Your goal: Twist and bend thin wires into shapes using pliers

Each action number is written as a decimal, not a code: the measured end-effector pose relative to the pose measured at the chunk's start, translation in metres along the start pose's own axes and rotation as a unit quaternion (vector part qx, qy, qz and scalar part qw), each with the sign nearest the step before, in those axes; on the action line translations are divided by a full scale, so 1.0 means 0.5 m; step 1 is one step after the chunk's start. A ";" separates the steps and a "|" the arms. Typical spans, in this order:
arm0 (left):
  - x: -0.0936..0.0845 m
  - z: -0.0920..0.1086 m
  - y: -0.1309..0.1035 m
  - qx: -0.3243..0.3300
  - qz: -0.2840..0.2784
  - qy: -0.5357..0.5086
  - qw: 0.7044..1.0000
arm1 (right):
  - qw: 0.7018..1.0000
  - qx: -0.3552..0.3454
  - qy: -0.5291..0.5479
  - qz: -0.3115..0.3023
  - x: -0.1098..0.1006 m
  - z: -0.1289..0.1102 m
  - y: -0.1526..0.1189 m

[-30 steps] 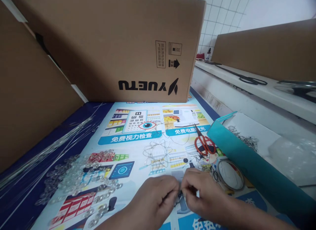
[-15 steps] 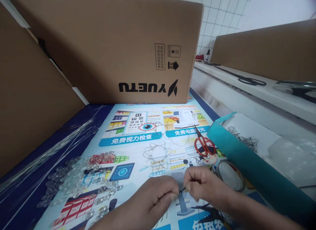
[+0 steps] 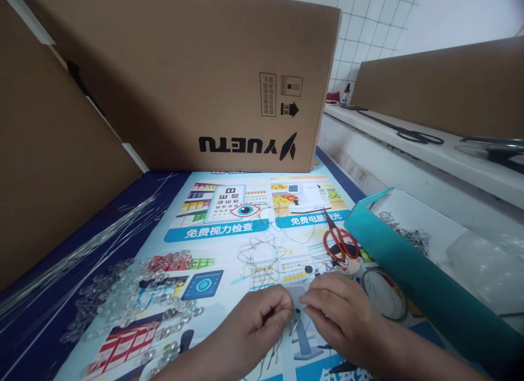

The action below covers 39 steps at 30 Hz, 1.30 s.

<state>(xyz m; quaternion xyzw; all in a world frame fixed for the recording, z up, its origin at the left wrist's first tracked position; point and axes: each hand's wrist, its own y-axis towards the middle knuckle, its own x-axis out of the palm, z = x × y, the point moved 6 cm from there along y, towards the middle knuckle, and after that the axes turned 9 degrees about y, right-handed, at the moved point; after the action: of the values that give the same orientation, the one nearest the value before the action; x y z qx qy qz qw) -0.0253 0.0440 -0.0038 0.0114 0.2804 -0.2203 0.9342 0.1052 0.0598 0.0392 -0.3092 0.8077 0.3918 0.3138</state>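
Visibly, a small wire piece (image 3: 295, 316) pokes from the left grip (image 3: 262, 320).

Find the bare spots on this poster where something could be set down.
One lies between the carton and the beads, left of the wire loops. A narrower one runs between the beads and the left hand. The pictures there look flat, printed. It is crowded around the scissors and right hand, beside the tray.
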 end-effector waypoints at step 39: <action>0.021 -0.001 -0.004 -0.054 0.076 -0.009 0.996 | 0.992 -0.004 -0.122 0.030 0.034 -0.012 -0.010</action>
<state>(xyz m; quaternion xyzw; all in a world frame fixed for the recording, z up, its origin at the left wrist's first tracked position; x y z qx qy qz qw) -0.0186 0.0379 -0.0098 -0.0200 0.2815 -0.1335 0.9500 0.0972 0.0481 0.0273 -0.2363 0.7706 0.4393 0.3966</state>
